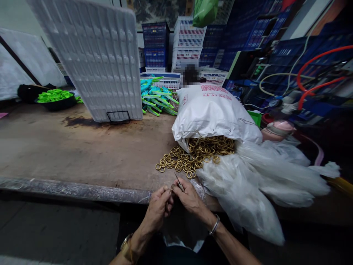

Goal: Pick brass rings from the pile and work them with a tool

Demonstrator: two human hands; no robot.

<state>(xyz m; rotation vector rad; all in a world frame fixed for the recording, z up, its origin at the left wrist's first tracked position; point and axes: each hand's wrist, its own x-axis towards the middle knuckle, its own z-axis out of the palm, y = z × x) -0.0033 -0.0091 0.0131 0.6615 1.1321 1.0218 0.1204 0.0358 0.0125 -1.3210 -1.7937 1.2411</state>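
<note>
Just off the table's front edge, my left hand (159, 204) is closed in a pinch, its fingertips close to those of the other hand. What it pinches is too small to make out. My right hand (191, 197) grips a slim pointed metal tool (179, 183), whose tip points up and away from me. Beyond both hands lies a loose spread of brass-coloured rings (180, 163). They spill from the mouth of a large white woven sack (212, 110) lying on its side.
A ribbed white panel (110, 66) stands upright on the wooden table (60, 151). Behind it are green and turquoise pieces (157, 95). A dark bowl (59, 103) holds bright green pieces. Clear plastic bags (248, 191) hang over the edge at right. Another person's head shows behind the sack.
</note>
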